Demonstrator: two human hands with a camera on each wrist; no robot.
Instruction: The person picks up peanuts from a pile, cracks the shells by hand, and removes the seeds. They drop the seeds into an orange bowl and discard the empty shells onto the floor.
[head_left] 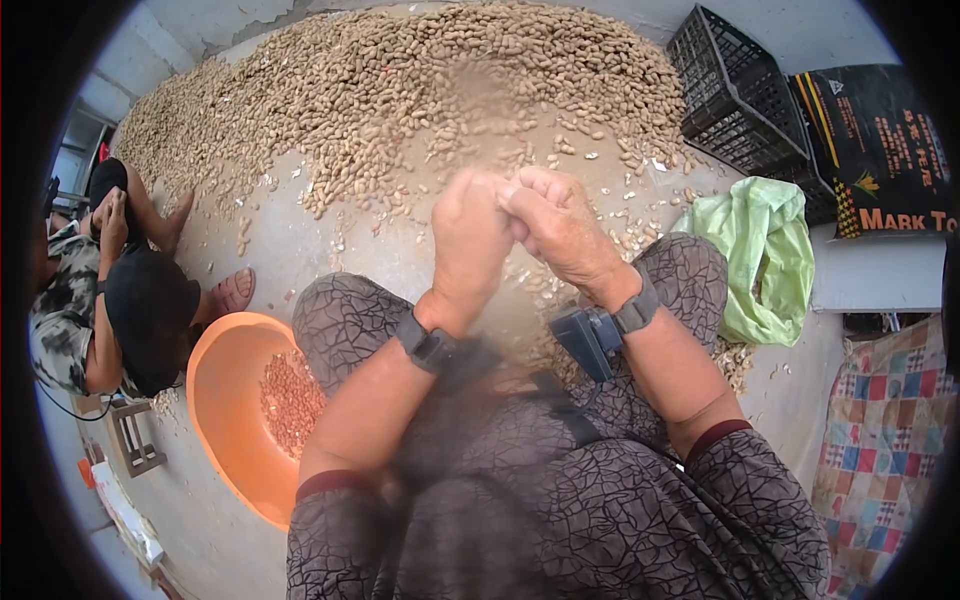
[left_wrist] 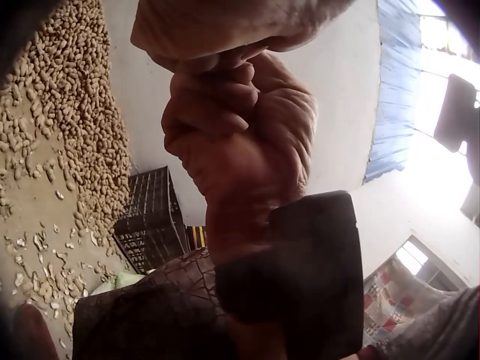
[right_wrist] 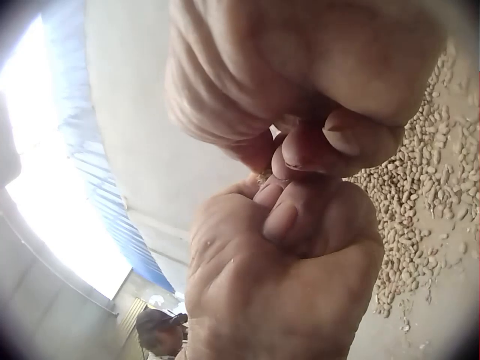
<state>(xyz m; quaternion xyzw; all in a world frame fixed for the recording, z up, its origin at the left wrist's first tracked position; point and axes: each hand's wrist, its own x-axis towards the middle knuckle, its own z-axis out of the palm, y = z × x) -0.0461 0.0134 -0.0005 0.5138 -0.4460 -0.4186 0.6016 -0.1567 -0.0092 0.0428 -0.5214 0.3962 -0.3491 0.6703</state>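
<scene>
Both hands meet in front of the chest, fingertips against fingertips. My left hand (head_left: 468, 245) has its fingers curled in and comes from the left; my right hand (head_left: 568, 228) pinches with thumb and bent fingers from the other side. Between them, in the right wrist view, a small brownish edge of a peanut (right_wrist: 262, 178) shows; the fingers hide most of it. Beyond the hands spreads a large heap of unshelled peanuts (head_left: 400, 80). Beside my left knee, an orange basin (head_left: 230, 400) holds shelled reddish peanut kernels (head_left: 290, 403).
A black plastic crate (head_left: 735, 100) stands at the back right, beside a black printed sack (head_left: 880, 145). A light green bag (head_left: 765, 255) lies by the right knee. Another person (head_left: 110, 290) sits at the left. Loose peanuts and shell bits (head_left: 540, 285) lie on the floor between the legs.
</scene>
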